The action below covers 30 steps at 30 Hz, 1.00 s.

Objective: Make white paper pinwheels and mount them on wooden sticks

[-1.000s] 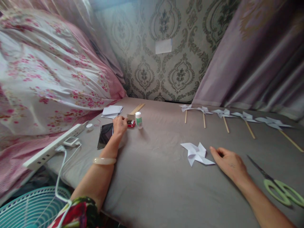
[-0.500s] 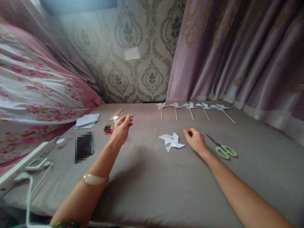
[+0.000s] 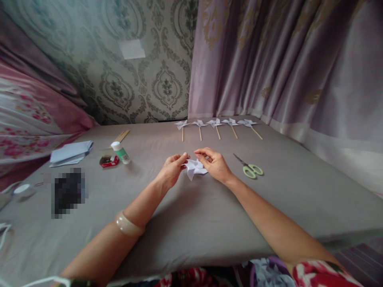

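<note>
A white paper pinwheel [image 3: 195, 170] without a stick is between my hands, just above the grey cloth. My left hand [image 3: 173, 169] is at its left edge, thumb and forefinger pinched on something too small to make out. My right hand [image 3: 216, 165] is closed at the pinwheel's right side, its fingertips bent over the paper and partly hiding it. Left of my hands stand a small open red box [image 3: 109, 161] with dark small contents and a glue bottle [image 3: 121, 152] with a white cap. Green-handled scissors [image 3: 249, 167] lie to the right.
Several finished pinwheels on sticks [image 3: 215, 124] lie in a row at the back. Loose wooden sticks [image 3: 122, 136] and folded white paper [image 3: 72, 153] are at the left, behind a blurred dark object [image 3: 68, 193]. A purple container [image 3: 271, 273] with pale contents shows below the front edge.
My left hand has come from beside the red box to the pinwheel. My right hand has closed on the pinwheel, which has shifted slightly. The view has turned right and down.
</note>
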Available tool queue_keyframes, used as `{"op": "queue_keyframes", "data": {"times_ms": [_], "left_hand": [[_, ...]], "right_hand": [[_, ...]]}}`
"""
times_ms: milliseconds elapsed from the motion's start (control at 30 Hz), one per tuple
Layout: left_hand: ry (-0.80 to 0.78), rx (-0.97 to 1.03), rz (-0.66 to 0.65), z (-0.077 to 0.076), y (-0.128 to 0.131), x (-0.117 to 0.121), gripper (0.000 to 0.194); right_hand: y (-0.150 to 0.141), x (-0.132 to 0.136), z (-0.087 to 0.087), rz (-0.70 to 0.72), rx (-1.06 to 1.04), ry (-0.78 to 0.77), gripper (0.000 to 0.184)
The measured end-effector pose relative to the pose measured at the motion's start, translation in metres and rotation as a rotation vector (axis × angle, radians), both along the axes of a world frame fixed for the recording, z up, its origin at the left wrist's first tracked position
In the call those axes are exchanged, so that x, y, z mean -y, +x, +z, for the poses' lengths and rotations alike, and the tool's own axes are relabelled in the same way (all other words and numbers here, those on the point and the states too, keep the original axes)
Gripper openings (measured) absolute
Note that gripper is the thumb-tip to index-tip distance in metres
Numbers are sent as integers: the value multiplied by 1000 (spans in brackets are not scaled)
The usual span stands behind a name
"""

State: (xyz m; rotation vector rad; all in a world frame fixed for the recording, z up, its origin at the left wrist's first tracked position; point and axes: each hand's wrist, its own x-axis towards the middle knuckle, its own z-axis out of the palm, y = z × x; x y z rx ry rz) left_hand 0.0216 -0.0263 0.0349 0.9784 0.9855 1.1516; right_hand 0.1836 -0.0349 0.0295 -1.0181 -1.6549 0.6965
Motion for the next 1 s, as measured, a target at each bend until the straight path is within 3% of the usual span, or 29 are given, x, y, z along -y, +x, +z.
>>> {"op": "queue_keyframes", "data": {"times_ms": [200, 433, 867, 1000], "left_hand": [[69, -104, -38, -12, 18, -7, 29], [122, -200, -10, -20, 20, -10, 36], [214, -329, -88, -14, 17, -8, 38], [346, -492, 77, -17, 9, -20, 31]], "right_hand": [[3, -8, -11, 14, 5, 9, 20], [0, -8, -13, -32, -10, -60, 16], [-1, -9, -15, 28, -79, -183, 17], [10, -13, -5, 36, -231, -273, 24]]}}
